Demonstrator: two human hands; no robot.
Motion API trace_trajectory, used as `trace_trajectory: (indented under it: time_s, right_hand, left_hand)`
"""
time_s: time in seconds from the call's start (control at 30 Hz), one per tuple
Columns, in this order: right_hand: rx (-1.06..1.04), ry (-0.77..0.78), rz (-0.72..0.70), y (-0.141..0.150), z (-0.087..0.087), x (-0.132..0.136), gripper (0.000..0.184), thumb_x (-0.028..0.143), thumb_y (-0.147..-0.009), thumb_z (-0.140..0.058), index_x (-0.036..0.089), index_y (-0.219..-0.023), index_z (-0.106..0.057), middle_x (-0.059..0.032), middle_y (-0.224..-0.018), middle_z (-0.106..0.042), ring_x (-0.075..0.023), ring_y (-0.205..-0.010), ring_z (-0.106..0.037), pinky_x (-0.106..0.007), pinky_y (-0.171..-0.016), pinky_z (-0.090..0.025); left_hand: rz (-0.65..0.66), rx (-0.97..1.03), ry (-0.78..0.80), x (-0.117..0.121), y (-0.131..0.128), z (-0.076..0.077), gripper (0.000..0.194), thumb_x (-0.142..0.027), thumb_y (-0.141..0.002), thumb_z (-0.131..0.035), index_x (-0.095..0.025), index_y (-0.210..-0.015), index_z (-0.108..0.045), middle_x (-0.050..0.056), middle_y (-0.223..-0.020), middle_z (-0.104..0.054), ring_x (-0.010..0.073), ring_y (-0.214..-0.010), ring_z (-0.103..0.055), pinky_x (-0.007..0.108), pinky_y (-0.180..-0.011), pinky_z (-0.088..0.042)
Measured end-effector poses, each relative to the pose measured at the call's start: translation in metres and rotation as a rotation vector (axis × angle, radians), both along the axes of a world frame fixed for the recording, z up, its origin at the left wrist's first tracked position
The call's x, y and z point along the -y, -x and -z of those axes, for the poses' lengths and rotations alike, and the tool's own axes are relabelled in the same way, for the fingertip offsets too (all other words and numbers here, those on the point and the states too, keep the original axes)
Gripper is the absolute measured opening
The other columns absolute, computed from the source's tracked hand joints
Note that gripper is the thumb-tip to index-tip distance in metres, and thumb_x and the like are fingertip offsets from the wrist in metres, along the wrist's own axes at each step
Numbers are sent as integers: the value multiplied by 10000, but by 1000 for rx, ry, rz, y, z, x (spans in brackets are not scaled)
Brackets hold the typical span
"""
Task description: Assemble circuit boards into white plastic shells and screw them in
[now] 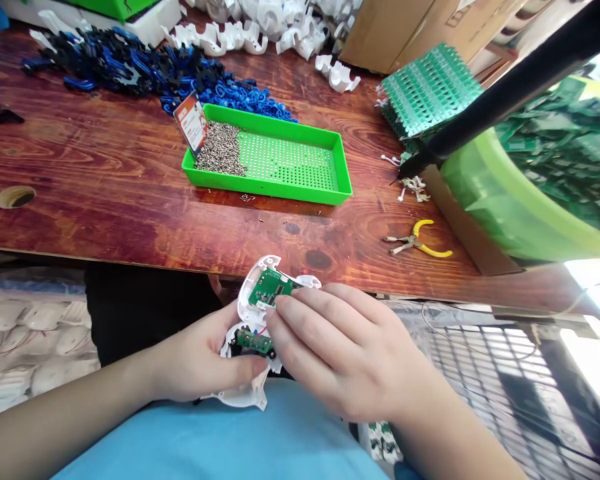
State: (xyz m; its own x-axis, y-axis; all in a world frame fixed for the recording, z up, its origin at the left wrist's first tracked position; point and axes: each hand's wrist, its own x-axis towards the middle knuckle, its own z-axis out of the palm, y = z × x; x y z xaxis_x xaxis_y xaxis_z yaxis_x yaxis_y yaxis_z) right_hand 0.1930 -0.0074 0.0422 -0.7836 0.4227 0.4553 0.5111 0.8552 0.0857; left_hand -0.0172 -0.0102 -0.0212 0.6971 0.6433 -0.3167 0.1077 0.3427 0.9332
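Over my lap, just below the table edge, my left hand grips a white plastic housing from the left, its thumb across the lower part. The housing lies opened, in two parts. A green circuit board sits in the upper part. A second, smaller green board lies in the lower part, with a bit of red wire between them. My right hand closes over the housing's right side, fingers together and fingertips at the upper board's lower edge. Its thumb is hidden, and anything small under the fingertips cannot be seen.
On the table stands a green tray with many small screws at its left end. Yellow-handled cutters lie to the right, near a translucent tub of circuit boards. Blue parts and white shells are heaped behind. A black pole slants across.
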Motion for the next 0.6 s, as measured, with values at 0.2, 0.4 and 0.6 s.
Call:
trace_trajectory:
  time_s: [0.2,0.4,0.6]
  right_hand:
    - [-92,-22,5,5,8,8,245,171,-907,-460,107,-969,-688,-86,-1029,-721,-207,-871,-671,-321,-650,-513]
    - [-315,62,45,8,25,14,255,126,-920,-446,117,-1003,-686,-55,-1005,-716,-171,-895,-624,-306,-682,-492]
    - [-420,169,102,6,36,18,227,102,-897,-516,129,-1068,-662,-45,-873,-670,-160,-832,-550,-297,-697,-465]
  left_hand:
    - [-103,12,-121,-3,-9,-6,459,-221,-823,-626,-211,-1253,-465,61,-1210,-633,213,-1091,-602,313,-964,-482]
    - [-64,35,-393,-3,-11,-7,332,-132,-828,-555,-205,-1151,-539,60,-1196,-638,217,-1096,-600,326,-961,-483]
    - [2,-9,-446,-6,-8,-6,316,-147,-857,-509,-158,-1172,-512,108,-1267,-579,217,-1052,-604,345,-953,-482]
